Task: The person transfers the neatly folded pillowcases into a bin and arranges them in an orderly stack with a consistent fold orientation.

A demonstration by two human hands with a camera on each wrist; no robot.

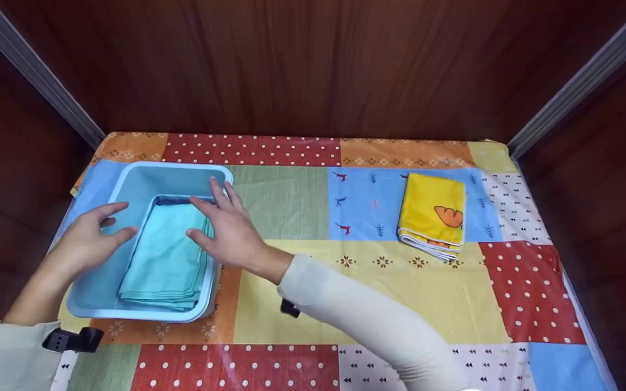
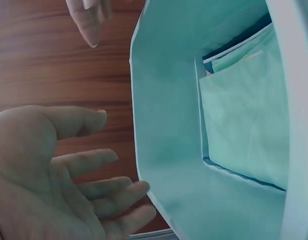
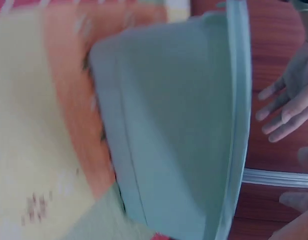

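Observation:
A light blue plastic bin [image 1: 93, 288] stands at the left of the table. Inside it lies a stack of folded turquoise cloth [image 1: 166, 250], with a dark blue edge [image 2: 239, 40] showing at one end. My left hand [image 1: 90, 239] hovers over the bin's left side, thumb and fingers spread and nothing between them. Over the right side is my right hand [image 1: 231, 231], its fingers loosely spread and also holding nothing. The two palms roughly face each other above the cloth. In the right wrist view, the bin's outer wall [image 3: 169, 115] fills the middle.
A folded yellow cloth [image 1: 430, 203] with a carrot print and white edging lies on the right of the table. Beneath everything is a patchwork-patterned tablecloth [image 1: 286, 293]. Dark wooden panels [image 1: 302, 70] enclose the back and both sides.

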